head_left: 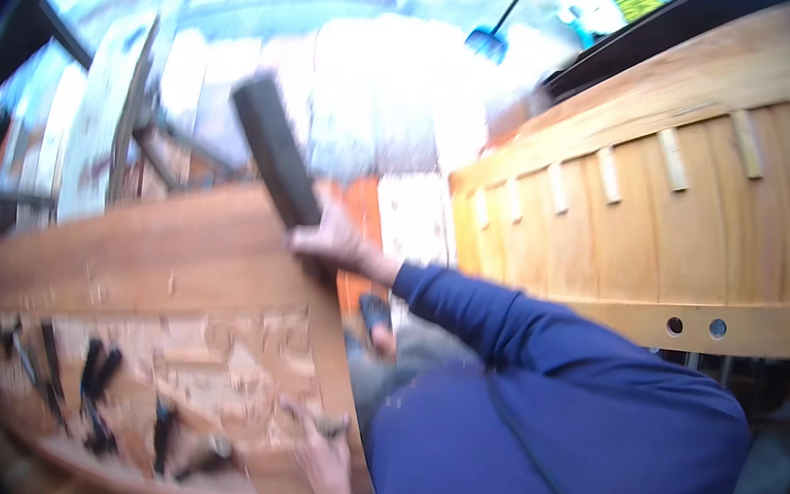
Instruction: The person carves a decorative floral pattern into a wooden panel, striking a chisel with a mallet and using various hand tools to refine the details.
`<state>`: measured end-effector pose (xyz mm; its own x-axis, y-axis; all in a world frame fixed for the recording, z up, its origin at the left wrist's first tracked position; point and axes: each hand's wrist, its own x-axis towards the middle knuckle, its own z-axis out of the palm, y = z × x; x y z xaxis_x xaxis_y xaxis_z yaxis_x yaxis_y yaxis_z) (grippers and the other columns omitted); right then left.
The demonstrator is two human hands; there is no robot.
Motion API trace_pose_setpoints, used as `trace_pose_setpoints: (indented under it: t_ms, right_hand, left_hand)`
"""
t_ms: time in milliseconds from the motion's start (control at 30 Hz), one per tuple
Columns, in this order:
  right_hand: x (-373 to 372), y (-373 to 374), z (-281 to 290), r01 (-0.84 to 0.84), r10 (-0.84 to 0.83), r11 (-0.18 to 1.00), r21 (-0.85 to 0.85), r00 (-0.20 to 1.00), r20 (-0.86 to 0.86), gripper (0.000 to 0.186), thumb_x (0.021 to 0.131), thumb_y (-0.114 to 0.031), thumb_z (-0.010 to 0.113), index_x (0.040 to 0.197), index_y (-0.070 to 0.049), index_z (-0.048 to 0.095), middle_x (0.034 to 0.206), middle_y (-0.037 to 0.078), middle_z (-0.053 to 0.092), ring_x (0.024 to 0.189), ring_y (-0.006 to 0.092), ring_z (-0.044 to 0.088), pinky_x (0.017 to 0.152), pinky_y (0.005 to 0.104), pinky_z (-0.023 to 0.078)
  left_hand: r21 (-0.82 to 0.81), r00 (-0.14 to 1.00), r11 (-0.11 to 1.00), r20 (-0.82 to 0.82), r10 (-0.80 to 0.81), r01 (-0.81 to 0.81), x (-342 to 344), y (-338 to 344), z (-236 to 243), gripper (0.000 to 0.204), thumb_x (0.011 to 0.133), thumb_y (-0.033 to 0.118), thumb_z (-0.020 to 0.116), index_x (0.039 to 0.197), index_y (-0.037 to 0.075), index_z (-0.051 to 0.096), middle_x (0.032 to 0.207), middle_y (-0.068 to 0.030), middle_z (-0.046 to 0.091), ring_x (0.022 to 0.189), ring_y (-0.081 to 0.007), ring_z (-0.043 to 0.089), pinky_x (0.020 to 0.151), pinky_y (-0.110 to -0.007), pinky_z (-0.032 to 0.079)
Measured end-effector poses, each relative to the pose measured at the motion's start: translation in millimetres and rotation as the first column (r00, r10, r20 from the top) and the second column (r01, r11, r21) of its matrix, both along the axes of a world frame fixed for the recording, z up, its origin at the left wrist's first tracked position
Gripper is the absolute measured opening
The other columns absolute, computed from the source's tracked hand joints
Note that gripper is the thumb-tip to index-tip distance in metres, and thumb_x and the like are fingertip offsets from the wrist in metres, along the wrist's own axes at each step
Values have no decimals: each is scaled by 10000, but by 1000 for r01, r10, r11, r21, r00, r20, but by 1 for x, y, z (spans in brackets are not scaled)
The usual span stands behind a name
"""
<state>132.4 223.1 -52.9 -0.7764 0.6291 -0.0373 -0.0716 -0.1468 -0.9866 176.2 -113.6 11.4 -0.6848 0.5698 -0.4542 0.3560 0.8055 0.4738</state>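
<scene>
My right hand [337, 239] is wrapped round the near end of a dark, block-shaped wooden mallet [276, 153], raised over the far edge of a carved wooden panel [112, 241]. Lower down, my left hand [325, 464] rests at the panel's right end, beside the carved relief [241, 370]. Its fingers are closed about something small and blurred, whose kind I cannot make out. Several dark-handled carving chisels [95, 375] lie on the recessed part of the panel to the left. Another short tool [204, 456] lies nearer my left hand.
On the right stands a pale slatted wooden panel [658, 250] with two round holes in its near rail. A blue dustpan-like thing [486, 44] is on the bright floor beyond. Wooden boards [87, 139] lean at the far left. My foot [378, 322] shows between the panels.
</scene>
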Motion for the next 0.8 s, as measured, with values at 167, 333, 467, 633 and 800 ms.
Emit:
trace_pose_setpoints:
  t_ms: [167, 333, 467, 633, 800]
  right_hand:
    - [6, 1, 15, -28, 39, 992, -122, 996, 83, 516, 827, -156, 763, 1250, 3, 514, 885, 56, 614, 709, 143, 645, 646, 312, 559]
    - [8, -1, 14, 28, -24, 988, -149, 999, 33, 589, 808, -140, 748, 1329, -19, 504, 856, 61, 629, 665, 143, 636, 608, 315, 555]
    - [10, 8, 11, 28, -25, 990, -136, 999, 22, 557, 804, -128, 736, 1301, -18, 510, 856, 63, 614, 656, 158, 636, 600, 324, 552]
    - [8, 4, 13, 9, -13, 988, -154, 1000, -24, 555, 798, -99, 768, 1268, -14, 487, 878, 90, 623, 680, 194, 673, 618, 345, 575]
    - [8, -1, -1, -31, 25, 986, -164, 999, -44, 382, 823, -64, 740, 1137, 29, 545, 804, 88, 651, 674, 192, 693, 624, 336, 596]
  left_hand:
    - [-186, 989, 974, -44, -139, 129, -8, 10, 3, 1156, 845, 370, 820, 1635, 36, 44, 820, -292, 677, 817, -488, 670, 735, -538, 505]
    - [-102, 988, 984, -16, -151, 149, -6, 5, 0, 1146, 840, 335, 827, 1620, -11, 61, 872, -324, 676, 856, -523, 656, 757, -561, 506]
    - [-11, 993, 993, 20, -119, 119, -3, 8, -8, 1160, 834, 336, 831, 1624, 1, 51, 881, -318, 683, 861, -517, 662, 754, -552, 512]
    - [16, 992, 992, 13, -123, 122, -12, 9, 3, 1096, 797, 367, 859, 1650, 181, 196, 822, -289, 683, 803, -495, 669, 713, -528, 513]
    - [24, 996, 997, -32, -78, 79, -10, -2, -25, 1030, 801, 477, 829, 1637, 258, 268, 686, -250, 639, 689, -465, 659, 641, -516, 503]
